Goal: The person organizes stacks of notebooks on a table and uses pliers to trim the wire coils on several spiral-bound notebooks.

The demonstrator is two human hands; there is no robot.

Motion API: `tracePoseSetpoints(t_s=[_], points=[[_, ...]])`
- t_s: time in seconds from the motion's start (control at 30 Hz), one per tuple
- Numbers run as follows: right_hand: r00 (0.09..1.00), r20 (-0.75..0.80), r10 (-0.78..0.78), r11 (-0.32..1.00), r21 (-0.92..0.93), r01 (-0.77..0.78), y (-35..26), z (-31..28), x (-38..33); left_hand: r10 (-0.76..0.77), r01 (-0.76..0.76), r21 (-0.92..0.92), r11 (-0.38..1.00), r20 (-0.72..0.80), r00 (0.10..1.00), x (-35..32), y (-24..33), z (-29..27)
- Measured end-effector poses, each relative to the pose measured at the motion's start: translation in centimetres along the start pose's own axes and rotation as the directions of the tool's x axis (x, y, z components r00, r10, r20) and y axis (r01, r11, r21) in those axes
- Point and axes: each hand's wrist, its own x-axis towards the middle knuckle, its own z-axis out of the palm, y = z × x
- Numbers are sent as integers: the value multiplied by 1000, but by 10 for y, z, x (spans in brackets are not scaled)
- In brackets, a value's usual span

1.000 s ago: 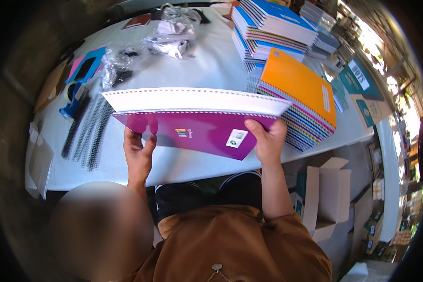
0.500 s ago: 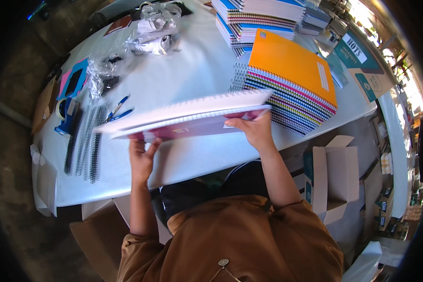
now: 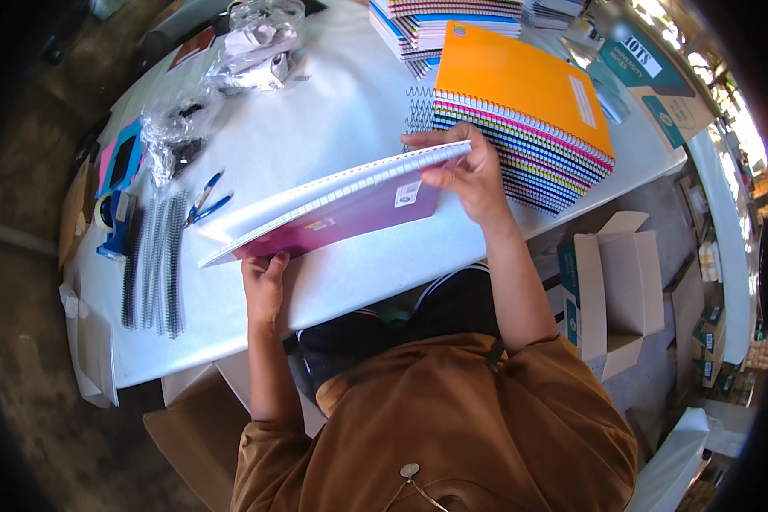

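Slanting from eight o'clock to two along its long axis in the head view, the purple book [image 3: 341,218] sits between the left hand [image 3: 264,286], nearly closed on its lower corner, and the right hand [image 3: 476,177], thumb on the cover, gripping the upper end. Coils [image 3: 154,264] lie at nine o'clock from the left hand, the nearer one, while the orange stack [image 3: 520,81] stands at one o'clock from the right.

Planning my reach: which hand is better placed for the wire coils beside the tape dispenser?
Probably the left hand: it grips the purple cover closer to the wire coils; the right hand holds the opposite end, near the orange-topped stack.
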Motion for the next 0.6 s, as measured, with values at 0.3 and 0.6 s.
tracePoseSetpoints(t_s=[0.3, 0.6], points=[[959, 117, 257, 931, -298, -213, -2, 9, -12, 77, -78, 16, 997, 89, 993, -10, 7, 3], [958, 265, 106, 883, -467, 32, -9, -11, -9, 266, -346, 706, 618, 226, 937, 44, 5, -57]])
